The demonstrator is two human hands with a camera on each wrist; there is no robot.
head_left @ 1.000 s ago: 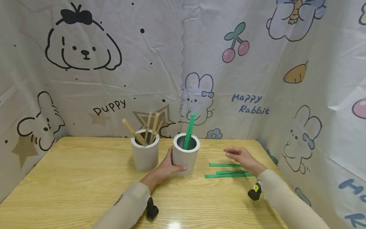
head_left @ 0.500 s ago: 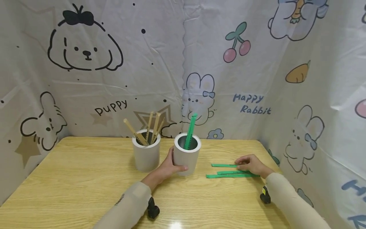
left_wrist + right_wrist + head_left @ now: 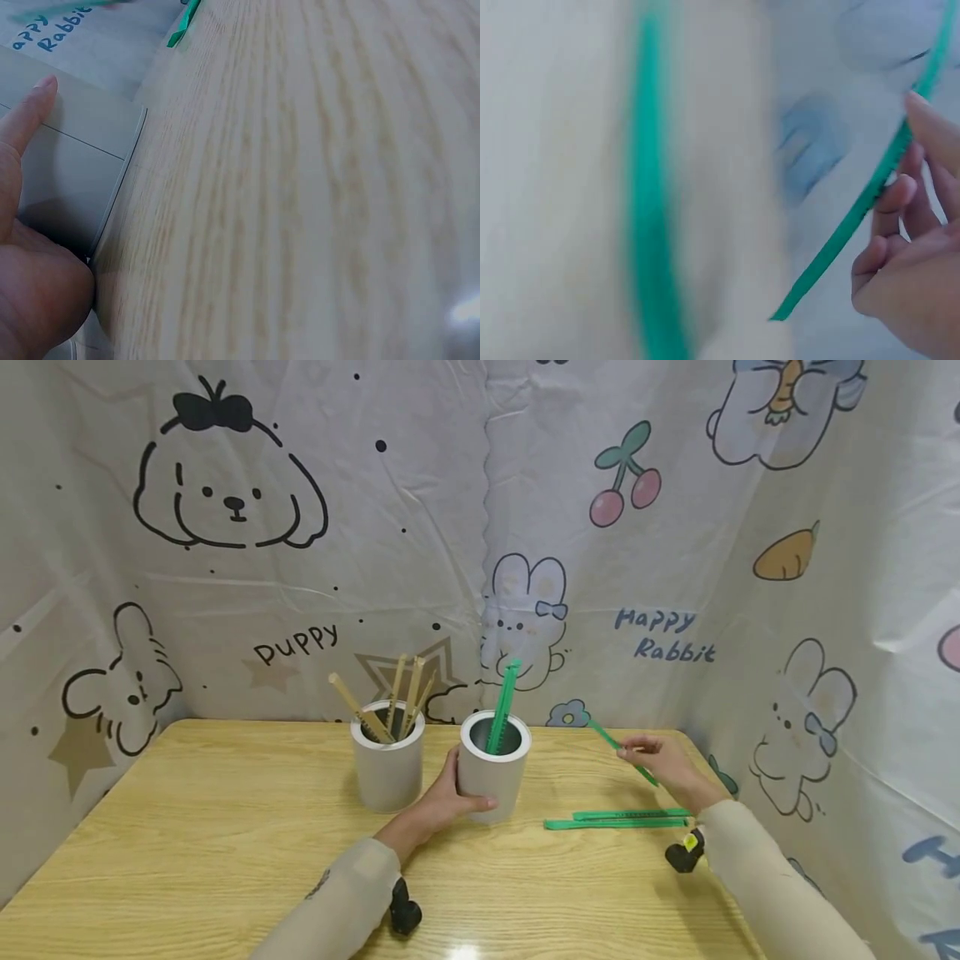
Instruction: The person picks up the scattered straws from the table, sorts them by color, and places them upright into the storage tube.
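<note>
My left hand point(image 3: 438, 802) grips the side of a pale cylindrical holder point(image 3: 498, 777), its thumb across the front. Green strips point(image 3: 504, 710) stand inside that holder, leaning right. To the right, my right hand point(image 3: 671, 768) pinches one thin green strip point(image 3: 602, 734) with dark print between thumb and fingers, above the table and tilted. In the right wrist view the held strip point(image 3: 840, 236) crosses the fingers diagonally. Below this hand, several green strips point(image 3: 607, 825) lie side by side on the table. The left wrist view shows the holder's wall point(image 3: 82, 180) beside my thumb.
A second pale holder point(image 3: 388, 777) stands just left of the gripped one, with several tan sticks point(image 3: 348, 697) in it. The wooden table point(image 3: 187, 827) backs onto a printed cloth point(image 3: 420, 560), which also hangs along both sides.
My right hand came down to the strips on the table, took hold of the farthest one and lifted it. The left hand stays on its holder. The view shifted slightly.
</note>
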